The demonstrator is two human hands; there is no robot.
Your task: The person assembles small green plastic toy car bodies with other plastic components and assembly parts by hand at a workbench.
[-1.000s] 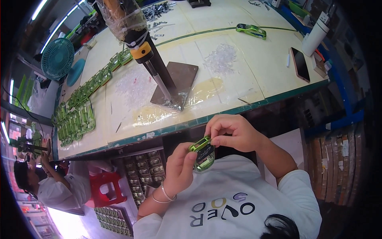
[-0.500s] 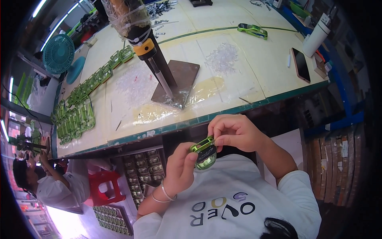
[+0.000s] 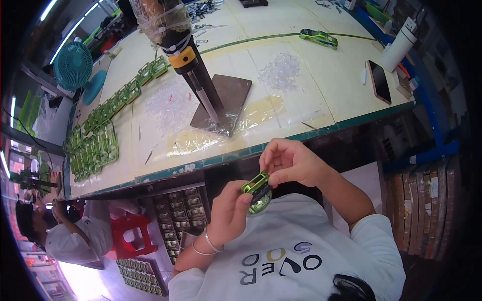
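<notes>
In front of my chest, a green toy car body with dark and clear parts is held tilted. My left hand pinches its left side between thumb and fingers. On the other side, my right hand has its thumb against the car's upper right edge, the other fingers curled above it. Whether a small part sits under those fingertips is hidden. Beyond my hands, on the table, a press tool with a yellow collar stands on a brown base plate.
Rows of green car bodies line the table's left side. Piles of clear small parts flank the press. Another green car, a phone and a white bottle lie farther right. A person sits at left near a red stool.
The toy car has turned a little in my left hand, showing more of its open green frame. My right fingers have lifted and spread slightly from the thumb.
</notes>
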